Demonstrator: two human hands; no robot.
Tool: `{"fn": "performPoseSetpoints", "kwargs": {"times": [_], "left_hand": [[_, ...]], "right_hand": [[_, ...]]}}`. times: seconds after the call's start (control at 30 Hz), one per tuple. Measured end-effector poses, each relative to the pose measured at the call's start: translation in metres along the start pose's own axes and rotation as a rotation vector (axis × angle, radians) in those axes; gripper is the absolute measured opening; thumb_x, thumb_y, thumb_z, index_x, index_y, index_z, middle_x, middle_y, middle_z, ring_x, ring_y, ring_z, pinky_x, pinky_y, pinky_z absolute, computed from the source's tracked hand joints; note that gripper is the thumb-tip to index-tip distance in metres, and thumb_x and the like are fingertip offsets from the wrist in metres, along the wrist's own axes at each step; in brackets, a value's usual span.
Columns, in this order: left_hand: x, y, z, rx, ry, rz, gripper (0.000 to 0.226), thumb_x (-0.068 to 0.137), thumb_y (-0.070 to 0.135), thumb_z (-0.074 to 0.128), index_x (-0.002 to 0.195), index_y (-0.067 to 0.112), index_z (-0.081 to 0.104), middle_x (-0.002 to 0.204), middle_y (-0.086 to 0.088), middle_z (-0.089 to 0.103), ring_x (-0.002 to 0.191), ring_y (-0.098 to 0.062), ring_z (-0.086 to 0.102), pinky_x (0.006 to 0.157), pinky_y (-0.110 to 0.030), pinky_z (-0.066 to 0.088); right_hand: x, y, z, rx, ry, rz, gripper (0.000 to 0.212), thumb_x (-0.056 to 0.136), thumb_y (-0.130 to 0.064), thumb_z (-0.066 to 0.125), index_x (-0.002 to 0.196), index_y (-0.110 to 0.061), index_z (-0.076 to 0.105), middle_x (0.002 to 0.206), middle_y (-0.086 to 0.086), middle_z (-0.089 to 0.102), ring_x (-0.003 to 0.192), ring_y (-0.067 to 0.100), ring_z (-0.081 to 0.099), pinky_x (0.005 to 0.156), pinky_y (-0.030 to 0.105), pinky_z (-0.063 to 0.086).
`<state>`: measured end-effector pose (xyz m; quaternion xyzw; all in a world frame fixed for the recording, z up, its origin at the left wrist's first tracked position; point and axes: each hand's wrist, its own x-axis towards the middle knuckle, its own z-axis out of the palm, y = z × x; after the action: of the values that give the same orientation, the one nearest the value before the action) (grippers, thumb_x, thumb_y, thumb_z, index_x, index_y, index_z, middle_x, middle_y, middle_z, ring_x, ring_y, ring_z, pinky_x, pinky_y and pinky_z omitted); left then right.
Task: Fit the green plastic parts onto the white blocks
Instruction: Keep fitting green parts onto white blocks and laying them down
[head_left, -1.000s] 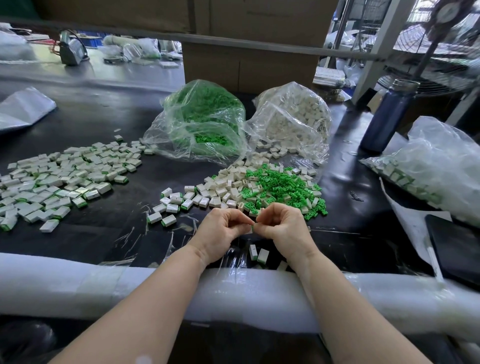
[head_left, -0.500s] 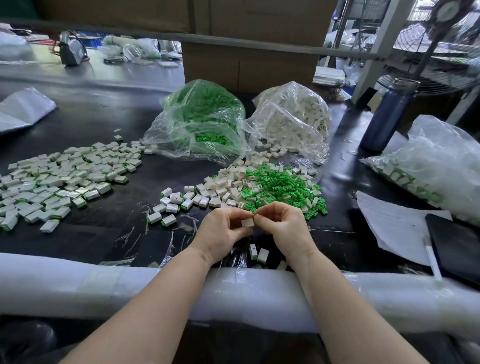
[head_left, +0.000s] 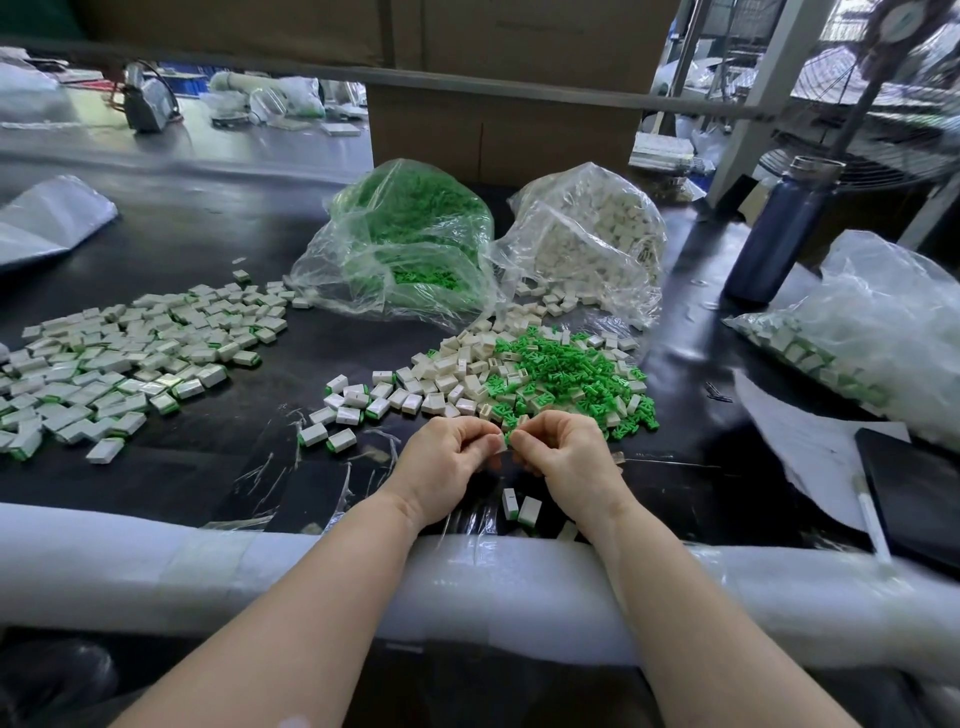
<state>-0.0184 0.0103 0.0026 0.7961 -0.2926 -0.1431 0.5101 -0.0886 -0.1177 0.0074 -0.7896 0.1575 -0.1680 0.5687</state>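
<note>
Half a second on, both hands have dropped slightly toward the padded rail, and a green plastic part (head_left: 508, 435) now shows at the right hand's (head_left: 563, 457) fingertips, pinched against the small white block (head_left: 497, 442) the left hand (head_left: 447, 462) grips (the pressing-in, it seems, is just starting). Just above them at frame centre lies the loose heap of matte white blocks and spiky green clips (head_left: 561, 371); finished pieces (head_left: 119, 358) spread at mid-left; crinkled clear bags of green (head_left: 405, 239) and white (head_left: 592, 234) stock sit upper centre on the glossy black table (head_left: 208, 467).
</note>
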Motion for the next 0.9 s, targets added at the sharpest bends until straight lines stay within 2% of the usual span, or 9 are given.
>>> {"fn": "performPoseSetpoints", "kwargs": {"times": [0.1,0.23,0.37,0.43,0.53,0.67,0.73,0.83,0.9], "left_hand": [[0.0003,-0.0011,0.0006,0.037,-0.021,-0.007,0.011,0.09,0.019,0.06,0.093,0.019,0.07,0.083,0.002,0.069,0.086,-0.016,0.064,0.089,-0.033,0.05],[-0.0002,-0.0021,0.0002,0.058,-0.028,0.009,0.011,0.09,0.02,0.059,0.093,0.02,0.07,0.082,0.004,0.068,0.084,-0.014,0.063,0.089,-0.035,0.049],[-0.0001,-0.0007,0.0006,0.019,-0.014,0.027,0.012,0.091,0.018,0.058,0.087,0.027,0.067,0.081,0.007,0.069,0.084,-0.013,0.064,0.089,-0.034,0.05],[-0.0001,0.0003,0.0021,-0.012,-0.017,0.037,0.012,0.091,0.018,0.057,0.089,0.026,0.066,0.082,0.002,0.071,0.085,-0.016,0.066,0.089,-0.036,0.05],[-0.0001,-0.0001,0.0026,-0.009,-0.029,0.071,0.009,0.089,0.02,0.06,0.096,0.026,0.062,0.082,-0.002,0.069,0.079,-0.016,0.064,0.083,-0.032,0.051],[0.0003,-0.0021,0.0016,0.084,-0.006,0.087,0.023,0.081,0.018,0.071,0.091,0.03,0.054,0.078,0.008,0.06,0.069,-0.008,0.054,0.07,-0.016,0.045],[0.0004,-0.0019,0.0015,0.085,0.012,0.104,0.015,0.084,0.018,0.068,0.092,0.025,0.058,0.082,0.011,0.061,0.075,-0.005,0.056,0.072,-0.009,0.043],[0.0007,-0.0013,0.0013,0.047,0.027,0.103,0.009,0.089,0.02,0.06,0.097,0.018,0.065,0.089,0.005,0.065,0.085,-0.009,0.06,0.08,-0.014,0.044],[0.0008,-0.0006,0.001,0.029,0.025,0.088,0.008,0.091,0.021,0.058,0.094,0.022,0.066,0.088,0.006,0.066,0.088,-0.011,0.061,0.082,-0.017,0.044]], "right_hand": [[-0.0001,0.001,-0.0005,-0.066,-0.018,-0.001,0.023,0.085,-0.007,0.065,0.065,-0.019,0.06,0.06,-0.002,0.059,0.055,0.008,0.052,0.059,0.023,0.047],[-0.0003,0.0006,-0.0018,-0.079,-0.037,-0.001,0.023,0.085,-0.007,0.064,0.065,-0.018,0.06,0.06,-0.001,0.058,0.057,0.011,0.051,0.062,0.028,0.046],[-0.0006,0.0006,0.0001,-0.028,-0.002,-0.031,0.018,0.086,-0.006,0.063,0.071,-0.017,0.061,0.07,0.007,0.063,0.067,0.025,0.061,0.069,0.034,0.052],[-0.0009,0.0004,0.0002,0.034,0.017,-0.042,0.016,0.086,-0.003,0.062,0.078,-0.018,0.062,0.073,0.006,0.064,0.068,0.02,0.062,0.067,0.03,0.054],[-0.0011,0.0003,-0.0017,0.138,0.026,-0.038,0.02,0.085,0.002,0.062,0.082,-0.019,0.064,0.066,0.001,0.062,0.055,0.003,0.058,0.053,0.014,0.047],[0.0003,0.0019,-0.002,0.172,0.028,-0.011,0.021,0.084,0.001,0.063,0.076,-0.018,0.066,0.068,0.001,0.067,0.058,0.005,0.063,0.053,0.014,0.047],[0.0008,0.0024,-0.0022,0.194,0.024,-0.004,0.02,0.084,0.0,0.064,0.075,-0.018,0.067,0.066,-0.002,0.068,0.059,0.006,0.065,0.053,0.015,0.048],[0.0005,0.0031,-0.0037,0.215,-0.008,-0.014,0.019,0.083,-0.001,0.065,0.076,-0.018,0.068,0.064,-0.005,0.07,0.061,0.005,0.066,0.056,0.015,0.049],[0.0004,0.0031,-0.0037,0.192,-0.008,-0.028,0.018,0.083,-0.001,0.066,0.075,-0.018,0.068,0.063,-0.006,0.068,0.06,0.002,0.063,0.056,0.013,0.048]]}}
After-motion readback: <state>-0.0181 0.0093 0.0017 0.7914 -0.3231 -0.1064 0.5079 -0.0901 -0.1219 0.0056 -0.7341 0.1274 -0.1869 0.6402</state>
